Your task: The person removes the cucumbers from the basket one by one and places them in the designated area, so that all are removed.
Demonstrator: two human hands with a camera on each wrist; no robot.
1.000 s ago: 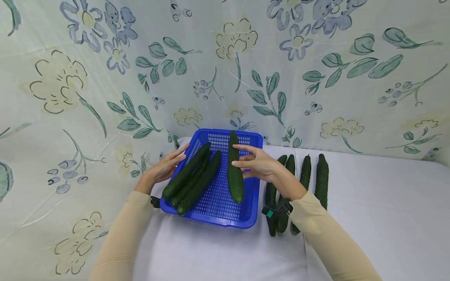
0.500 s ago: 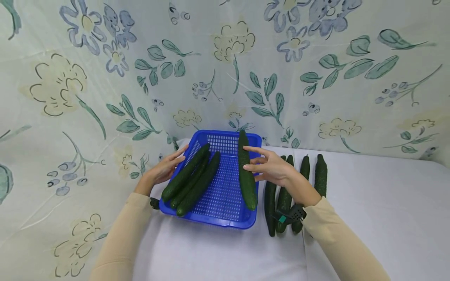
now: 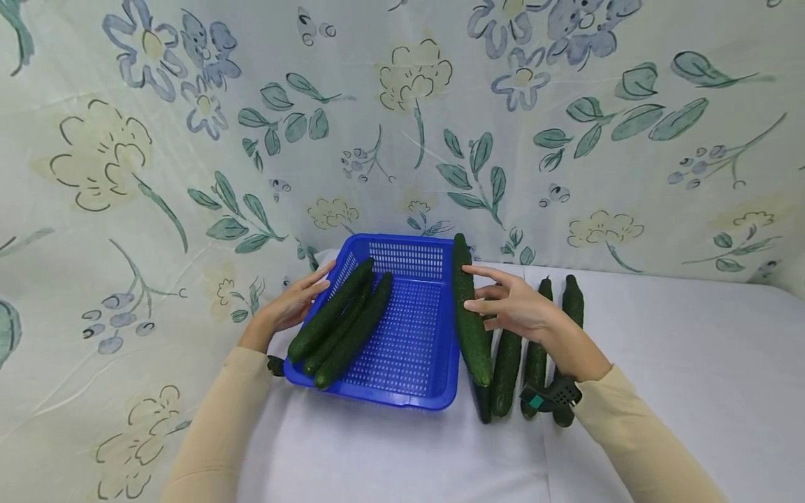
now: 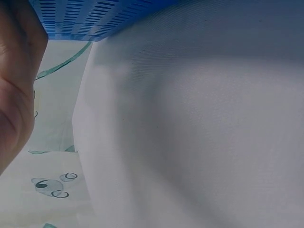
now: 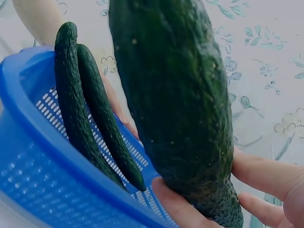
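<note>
My right hand (image 3: pixel 518 307) pinches a long dark green cucumber (image 3: pixel 472 314) between thumb and fingers, above the right rim of a blue plastic basket (image 3: pixel 405 402). In the right wrist view this cucumber (image 5: pixel 171 95) fills the middle, with fingertips on both sides of its lower end. Three cucumbers (image 3: pixel 344 328) lie slanted along the basket's left side. My left hand (image 3: pixel 289 307) rests against the outside of the basket's left wall, its visible fingers fairly straight along the rim. The left wrist view shows only part of that hand (image 4: pixel 16 85) and the basket's perforated wall (image 4: pixel 76 19).
Several more cucumbers (image 3: pixel 506 370) lie side by side on the white tablecloth (image 3: pixel 660 349), right of the basket and partly under my right hand and wrist. A floral curtain (image 3: pixel 390 126) hangs close behind the basket and along the left.
My right hand has carried the cucumber rightward from over the basket's inside to its right rim. The left hand, the basket and the cucumbers in it have stayed in place.
</note>
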